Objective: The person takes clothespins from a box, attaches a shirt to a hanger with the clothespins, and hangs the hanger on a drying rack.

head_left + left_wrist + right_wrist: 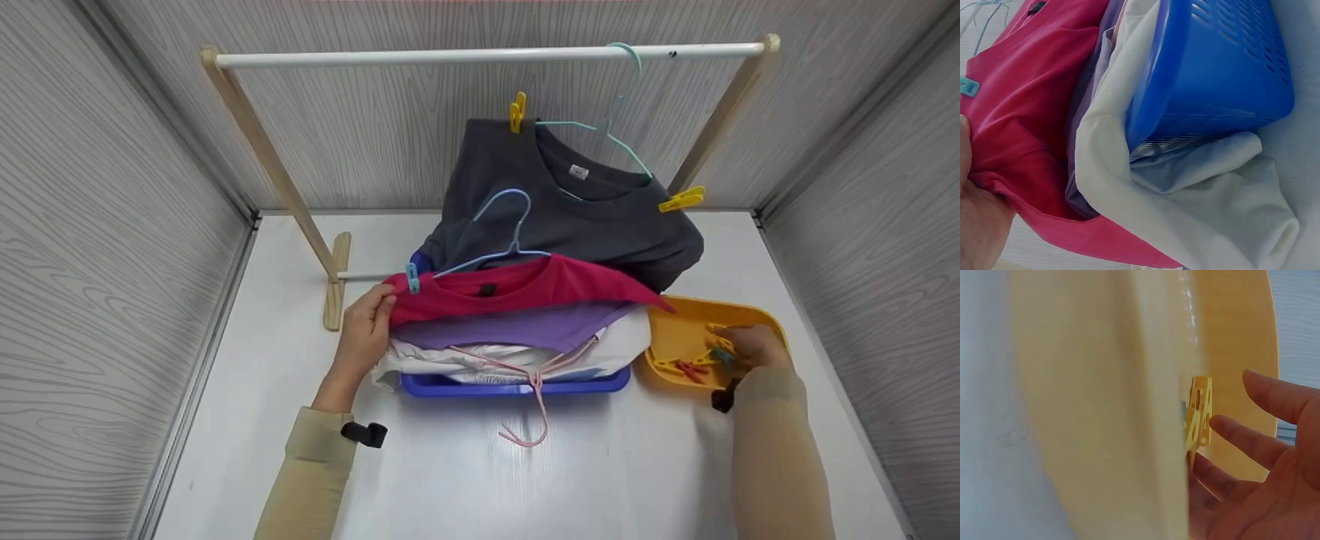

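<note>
My left hand (pixel 366 330) grips the shoulder of a pink-red shirt (pixel 600 283) between thumb and fingers. A light blue clothespin (pixel 412 278) is clipped to that shoulder, right above the fingertips. Inside the shirt's neck sits a blue hanger (pixel 514 246), its hook upward. Over at the right, my right hand (pixel 754 345) reaches into a yellow-orange basket (pixel 679 326) of clothespins. In the right wrist view its thumb and index finger are spread apart, with the index fingertip right at a yellow clothespin (pixel 1202 405). Red clothespins (pixel 690 370) lie nearby.
Under the pink shirt, purple and white garments (pixel 626 341) fill a blue basket (pixel 517 389). A pink hanger (pixel 536 375) rests on top. Behind, a dark grey shirt (pixel 495 172) with yellow clothespins hangs by a green hanger (pixel 630 146) from a white rod (pixel 420 56).
</note>
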### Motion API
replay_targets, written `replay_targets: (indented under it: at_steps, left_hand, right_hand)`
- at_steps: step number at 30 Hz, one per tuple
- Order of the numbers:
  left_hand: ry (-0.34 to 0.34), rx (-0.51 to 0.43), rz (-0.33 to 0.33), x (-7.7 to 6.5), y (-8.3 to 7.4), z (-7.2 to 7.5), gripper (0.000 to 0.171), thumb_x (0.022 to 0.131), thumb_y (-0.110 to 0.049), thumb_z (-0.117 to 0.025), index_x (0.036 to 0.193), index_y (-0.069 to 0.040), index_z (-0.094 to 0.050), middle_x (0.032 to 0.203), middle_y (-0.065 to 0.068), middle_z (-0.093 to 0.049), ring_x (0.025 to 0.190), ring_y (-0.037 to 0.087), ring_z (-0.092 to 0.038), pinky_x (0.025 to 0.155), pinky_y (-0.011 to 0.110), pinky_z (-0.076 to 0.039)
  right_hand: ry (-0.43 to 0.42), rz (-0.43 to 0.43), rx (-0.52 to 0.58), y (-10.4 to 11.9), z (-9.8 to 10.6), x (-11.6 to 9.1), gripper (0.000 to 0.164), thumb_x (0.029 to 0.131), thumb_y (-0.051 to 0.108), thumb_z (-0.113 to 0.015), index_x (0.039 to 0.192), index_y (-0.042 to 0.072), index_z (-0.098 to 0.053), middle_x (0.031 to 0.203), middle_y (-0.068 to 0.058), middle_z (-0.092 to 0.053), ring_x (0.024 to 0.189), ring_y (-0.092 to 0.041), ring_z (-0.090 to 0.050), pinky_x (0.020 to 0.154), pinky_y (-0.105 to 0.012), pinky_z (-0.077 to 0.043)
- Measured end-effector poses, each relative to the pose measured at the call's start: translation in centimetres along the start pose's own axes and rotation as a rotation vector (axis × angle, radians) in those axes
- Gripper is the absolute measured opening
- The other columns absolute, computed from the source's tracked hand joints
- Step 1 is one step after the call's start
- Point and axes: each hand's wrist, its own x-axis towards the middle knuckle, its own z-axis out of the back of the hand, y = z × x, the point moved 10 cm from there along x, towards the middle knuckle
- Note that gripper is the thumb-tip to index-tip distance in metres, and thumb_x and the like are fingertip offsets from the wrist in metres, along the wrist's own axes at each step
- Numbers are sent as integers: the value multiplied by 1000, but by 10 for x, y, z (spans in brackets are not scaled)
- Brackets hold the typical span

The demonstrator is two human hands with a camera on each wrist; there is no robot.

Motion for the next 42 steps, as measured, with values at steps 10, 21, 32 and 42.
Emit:
replay_targets:
  at_steps: [10, 21, 32, 42]
  left_hand:
    - [3, -7, 12, 0, 0, 0, 10, 98, -1, -56, 103, 4, -63, 101, 15, -68, 102, 30, -64, 92, 37, -46]
    - [9, -6, -3, -1, 0, -1, 11, 98, -1, -55, 103, 4, -63, 100, 15, -67, 103, 29, -63, 92, 37, -46]
    - [3, 1, -21, -1, -1, -1, 9, 98, -1, -56, 102, 3, -63, 99, 14, -67, 100, 30, -64, 91, 36, -46]
    - [0, -1, -11, -1, -1, 0, 10, 98, -1, -56, 102, 4, -63, 100, 16, -68, 102, 31, -64, 92, 37, -46]
  right_hand:
    - [128, 144, -138, 23, -21, 9, 65, 103, 32, -53, 149, -6, -28, 149, -25, -31, 124, -36, -38, 108, -44, -34]
    - [96, 260, -175, 32, -18, 6, 64, 105, 26, -47, 149, -12, -19, 152, -32, -23, 132, -43, -33, 107, -48, -34]
    - [-61, 303, -206, 33, -3, 5, 54, 93, -2, -55, 142, -12, -36, 144, -30, -35, 118, -38, -44, 100, -46, -43]
    - [-143, 353, -148, 38, 6, 4, 45, 92, -3, -61, 133, -15, -47, 126, -24, -51, 90, -17, -58, 76, -26, -54]
